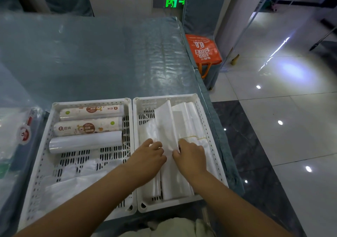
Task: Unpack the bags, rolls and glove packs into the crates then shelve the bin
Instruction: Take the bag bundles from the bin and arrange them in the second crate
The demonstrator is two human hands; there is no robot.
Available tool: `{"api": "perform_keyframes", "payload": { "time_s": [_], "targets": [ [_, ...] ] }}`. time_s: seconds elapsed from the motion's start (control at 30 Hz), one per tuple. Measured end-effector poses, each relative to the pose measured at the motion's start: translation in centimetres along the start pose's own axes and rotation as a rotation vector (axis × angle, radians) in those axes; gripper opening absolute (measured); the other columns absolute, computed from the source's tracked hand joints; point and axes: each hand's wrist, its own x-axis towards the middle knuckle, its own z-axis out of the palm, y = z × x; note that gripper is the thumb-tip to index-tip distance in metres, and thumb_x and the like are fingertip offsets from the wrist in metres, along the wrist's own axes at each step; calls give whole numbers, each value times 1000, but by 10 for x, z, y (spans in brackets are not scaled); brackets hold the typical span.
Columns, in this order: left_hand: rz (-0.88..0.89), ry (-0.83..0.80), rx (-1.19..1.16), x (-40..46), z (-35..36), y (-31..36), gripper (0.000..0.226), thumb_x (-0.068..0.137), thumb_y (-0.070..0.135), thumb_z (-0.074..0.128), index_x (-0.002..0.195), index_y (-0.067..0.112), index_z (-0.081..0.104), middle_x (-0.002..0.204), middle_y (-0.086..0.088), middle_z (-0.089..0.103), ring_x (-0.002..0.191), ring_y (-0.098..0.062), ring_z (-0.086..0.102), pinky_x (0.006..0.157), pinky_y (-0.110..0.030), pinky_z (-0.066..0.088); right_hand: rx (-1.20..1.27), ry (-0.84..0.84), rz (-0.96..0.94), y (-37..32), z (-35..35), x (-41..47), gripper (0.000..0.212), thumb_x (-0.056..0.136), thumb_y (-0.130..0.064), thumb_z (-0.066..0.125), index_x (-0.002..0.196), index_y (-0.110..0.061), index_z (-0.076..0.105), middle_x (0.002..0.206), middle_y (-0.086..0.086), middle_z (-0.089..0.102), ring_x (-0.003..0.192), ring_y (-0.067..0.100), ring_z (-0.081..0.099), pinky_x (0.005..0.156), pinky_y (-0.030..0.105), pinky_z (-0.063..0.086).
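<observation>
Two white perforated crates stand side by side at the table's near edge. The left crate [45, 156] holds three rolls [89, 125] laid crosswise at its far end and clear plastic bags [73, 180] at its near end. The right crate [202, 114] is filled with folded white plastic bags [167, 123]. My left hand [149, 156] rests with curled fingers on the bags in the right crate. My right hand [191, 156] pinches a fold of the same white bags beside it. The two hands nearly touch.
A clear plastic bin or bag with a red label [25, 132] sits at the table's left edge. The table [91, 54] has a glossy blue-grey cover. A chair [202, 9] with an orange bag [204, 49] stands at the far right corner. Tiled floor lies to the right.
</observation>
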Motion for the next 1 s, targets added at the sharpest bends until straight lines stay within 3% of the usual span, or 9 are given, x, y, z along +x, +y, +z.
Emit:
{"api": "perform_keyframes", "payload": {
  "time_s": [0.2, 0.4, 0.47, 0.53, 0.6, 0.7, 0.77, 0.9, 1.0],
  "targets": [
    [-196, 14, -104, 26, -7, 20, 23, 89, 19, 35, 92, 12, 58, 89, -7, 62, 85, -24, 49, 77, -35, 31, 11, 28, 67, 20, -14, 3, 28, 87, -25, 50, 64, -22, 35, 57, -8, 39, 55, 16, 42, 60, 27, 27],
    [-354, -1, -214, 33, -5, 26, 12, 88, 19, 46, 88, 15, 57, 84, -1, 60, 81, -20, 49, 69, -30, 32, 459, -63, 161, 28, -24, 9, 33, 81, -18, 59, 61, -20, 34, 57, -5, 37, 51, 9, 35, 50, 26, 30],
    [-581, 90, -632, 34, -1, 26, 6, 90, 24, 47, 93, 19, 49, 82, 4, 55, 76, -16, 52, 62, -26, 38, 695, -97, 177, 29, -35, 13, 33, 77, -13, 62, 61, -20, 34, 58, -4, 34, 50, 7, 32, 48, 23, 30],
    [-845, 61, -1322, 37, -7, 24, 14, 90, 25, 49, 101, 20, 41, 87, 7, 58, 80, -15, 59, 63, -27, 47, 916, -137, 178, 30, -47, 16, 26, 76, -9, 63, 65, -16, 41, 63, 3, 38, 54, 10, 38, 49, 25, 34],
    [-914, 66, -1887, 43, -11, 19, 23, 91, 20, 51, 107, 4, 51, 96, -10, 68, 87, -24, 66, 74, -33, 54, 1137, -203, 184, 25, -55, 19, 17, 78, -4, 63, 71, -12, 51, 68, 7, 52, 60, 17, 52, 54, 29, 46],
    [-905, 240, -2352, 44, -20, 13, 29, 91, 19, 51, 108, -2, 63, 106, -21, 68, 97, -32, 66, 85, -40, 53, 1349, -269, 225, 17, -57, 20, 9, 81, 0, 62, 82, -10, 61, 77, 2, 70, 69, 15, 67, 60, 27, 55],
    [-914, 261, -2485, 42, -24, 10, 32, 91, 24, 53, 110, 0, 63, 108, -20, 68, 102, -33, 64, 92, -44, 49, 1295, -259, 229, 12, -53, 19, 9, 81, -7, 64, 86, -3, 57, 79, 6, 67, 71, 19, 65, 64, 31, 56],
    [-996, 384, -2511, 40, -25, 8, 27, 86, 12, 59, 110, 0, 62, 104, -21, 68, 93, -32, 66, 88, -45, 51, 645, 47, 75, 6, -40, 17, 26, 75, -28, 68, 71, -14, 47, 83, -2, 48, 73, 11, 47, 67, 24, 42],
    [-1011, 491, -2519, 41, -22, 6, 25, 87, 5, 55, 111, 9, 61, 102, -17, 69, 87, -30, 66, 82, -46, 53, 571, 58, 72, 5, -33, 13, 30, 72, -33, 70, 90, -23, 49, 105, -7, 42, 95, 10, 45, 76, 20, 40]
  ]
}}
